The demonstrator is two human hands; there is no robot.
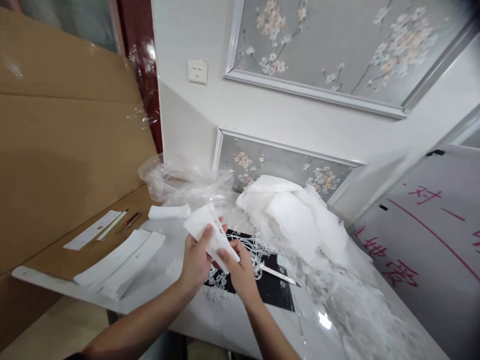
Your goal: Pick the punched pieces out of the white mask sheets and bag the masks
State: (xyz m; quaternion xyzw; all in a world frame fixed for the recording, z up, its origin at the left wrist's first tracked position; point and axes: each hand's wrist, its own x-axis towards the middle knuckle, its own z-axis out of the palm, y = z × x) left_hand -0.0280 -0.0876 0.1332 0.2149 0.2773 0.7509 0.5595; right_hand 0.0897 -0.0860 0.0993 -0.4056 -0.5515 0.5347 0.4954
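Note:
Between my two hands is a folded strip of white cloth-like material, held tilted above the table. My left hand grips its left part, thumb on top. The fingers of my right hand pinch its lower right end. Below the hands lies a black mat, partly hidden by them, with a bundle of white cords and several small clear plastic pieces on it. A white flat strip like a ruler rests across the mat's right part.
White strips and a smaller folded stack lie left. Cardboard stands at the left, with pens on its lower flap. Clear plastic film lies behind. A white fluffy heap covers the right; a whiteboard stands beyond.

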